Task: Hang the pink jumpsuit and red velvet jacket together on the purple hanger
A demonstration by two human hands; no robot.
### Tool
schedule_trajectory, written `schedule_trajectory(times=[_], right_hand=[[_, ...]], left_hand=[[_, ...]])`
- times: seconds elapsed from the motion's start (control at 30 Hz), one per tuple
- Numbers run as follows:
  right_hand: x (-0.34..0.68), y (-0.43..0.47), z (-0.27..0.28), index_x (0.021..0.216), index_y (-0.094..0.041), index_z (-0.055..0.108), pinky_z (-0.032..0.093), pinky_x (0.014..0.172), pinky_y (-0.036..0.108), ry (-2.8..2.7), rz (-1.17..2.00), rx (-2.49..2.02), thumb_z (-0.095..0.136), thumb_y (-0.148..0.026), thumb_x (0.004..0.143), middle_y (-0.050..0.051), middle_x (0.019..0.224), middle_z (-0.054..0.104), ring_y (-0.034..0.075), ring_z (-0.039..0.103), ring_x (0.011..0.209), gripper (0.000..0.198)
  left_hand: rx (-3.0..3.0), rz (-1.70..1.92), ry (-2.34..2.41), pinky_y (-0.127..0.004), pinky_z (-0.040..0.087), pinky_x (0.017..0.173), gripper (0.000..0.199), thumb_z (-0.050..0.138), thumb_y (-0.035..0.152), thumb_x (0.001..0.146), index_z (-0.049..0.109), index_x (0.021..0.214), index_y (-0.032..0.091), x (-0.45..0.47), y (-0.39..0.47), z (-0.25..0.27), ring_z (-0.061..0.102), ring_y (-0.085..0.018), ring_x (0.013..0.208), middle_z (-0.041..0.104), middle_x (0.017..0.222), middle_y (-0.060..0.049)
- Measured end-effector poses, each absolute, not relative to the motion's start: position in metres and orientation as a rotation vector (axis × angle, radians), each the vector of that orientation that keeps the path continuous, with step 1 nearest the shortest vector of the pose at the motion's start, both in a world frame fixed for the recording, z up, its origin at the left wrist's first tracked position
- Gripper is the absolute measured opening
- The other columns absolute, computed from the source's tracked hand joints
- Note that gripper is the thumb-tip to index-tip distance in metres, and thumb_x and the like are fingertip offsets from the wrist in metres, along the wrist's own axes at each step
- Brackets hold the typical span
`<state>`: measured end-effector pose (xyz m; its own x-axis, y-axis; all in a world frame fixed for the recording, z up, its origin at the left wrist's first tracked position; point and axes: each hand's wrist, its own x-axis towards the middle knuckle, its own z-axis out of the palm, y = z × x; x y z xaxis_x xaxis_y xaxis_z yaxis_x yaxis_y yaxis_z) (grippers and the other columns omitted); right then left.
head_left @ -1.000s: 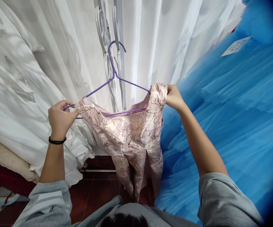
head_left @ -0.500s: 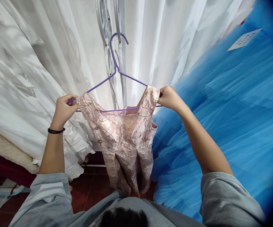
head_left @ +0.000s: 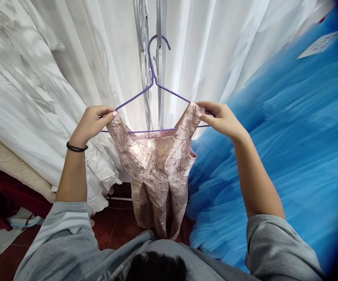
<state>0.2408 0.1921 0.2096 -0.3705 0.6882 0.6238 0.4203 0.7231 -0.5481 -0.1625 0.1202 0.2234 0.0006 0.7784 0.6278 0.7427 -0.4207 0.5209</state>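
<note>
A pink brocade dress (head_left: 157, 156) with a raised floral pattern hangs in front of me from a purple hanger (head_left: 136, 95). The hanger's hook points up, beside a pale metal frame. My left hand (head_left: 94, 121) pinches the dress's left shoulder strap where it sits on the hanger's sloping arm. On the other side my right hand (head_left: 217, 117) grips the right strap at the hanger's end, thumb in front and fingers behind. Both straps rest over the hanger arms, and the lower bar crosses the neckline. The skirt hangs down in folds above the floor.
White garments (head_left: 19, 86) hang at the left, near white drapery (head_left: 180, 50) behind. A blue tulle gown (head_left: 274, 156) fills the right side, with a white printed card (head_left: 321, 43) on it. The scrolled metal frame (head_left: 161, 78) stands behind the hanger. Reddish floor tiles (head_left: 107, 226) show below.
Both hands have shifted onto the shoulder straps, thumbs now on the front of the fabric. The hanger, dress and surroundings sit a little differently in view, mostly further right.
</note>
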Motion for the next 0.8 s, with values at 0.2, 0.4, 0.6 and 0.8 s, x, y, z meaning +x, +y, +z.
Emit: schedule_trajectory(times=[0.2, 0.4, 0.6, 0.8], right_hand=[[0.220, 0.199, 0.203, 0.085, -0.013, 0.074, 0.046, 0.063, 0.026, -1.677, 0.223, -0.808, 0.069, -0.038, 0.079, 0.002, 0.071, 0.064, 0.012, 0.057, 0.068, 0.026], [0.215, 0.204, 0.191, 0.084, -0.016, 0.075, 0.046, 0.062, 0.026, -1.549, 0.143, -0.754, 0.070, -0.036, 0.079, 0.003, 0.077, 0.070, 0.012, 0.058, 0.068, 0.021], [0.219, 0.200, 0.188, 0.106, -0.019, 0.071, 0.051, 0.087, 0.037, -1.687, -0.072, -0.888, 0.059, -0.045, 0.087, 0.008, 0.103, 0.071, 0.021, 0.064, 0.095, 0.034], [0.217, 0.170, 0.079, 0.115, -0.020, 0.062, 0.040, 0.103, 0.053, -1.448, -0.489, -0.935, 0.050, -0.035, 0.088, 0.014, 0.124, 0.063, 0.029, 0.055, 0.121, 0.033]], left_hand=[[1.913, 1.835, 1.502, -0.026, 0.049, 0.064, 0.033, 0.074, 0.046, 0.071, 0.076, 0.082, 0.015, -0.158, 0.136, 0.209, 0.062, -0.016, 0.071, 0.071, 0.076, -0.004], [1.968, 1.968, 1.532, -0.026, 0.051, 0.071, 0.029, 0.071, 0.045, 0.077, 0.076, 0.084, 0.017, -0.149, 0.147, 0.198, 0.065, -0.016, 0.075, 0.072, 0.079, -0.003], [2.295, 1.754, 1.813, -0.027, 0.049, 0.074, 0.037, 0.056, 0.049, 0.090, 0.074, 0.090, 0.016, -0.147, 0.140, 0.198, 0.064, -0.016, 0.076, 0.070, 0.080, -0.004], [1.930, 2.511, 1.928, -0.036, 0.045, 0.100, 0.043, 0.038, 0.041, 0.097, 0.055, 0.121, 0.009, -0.161, 0.114, 0.136, 0.057, -0.020, 0.112, 0.059, 0.119, -0.014]])
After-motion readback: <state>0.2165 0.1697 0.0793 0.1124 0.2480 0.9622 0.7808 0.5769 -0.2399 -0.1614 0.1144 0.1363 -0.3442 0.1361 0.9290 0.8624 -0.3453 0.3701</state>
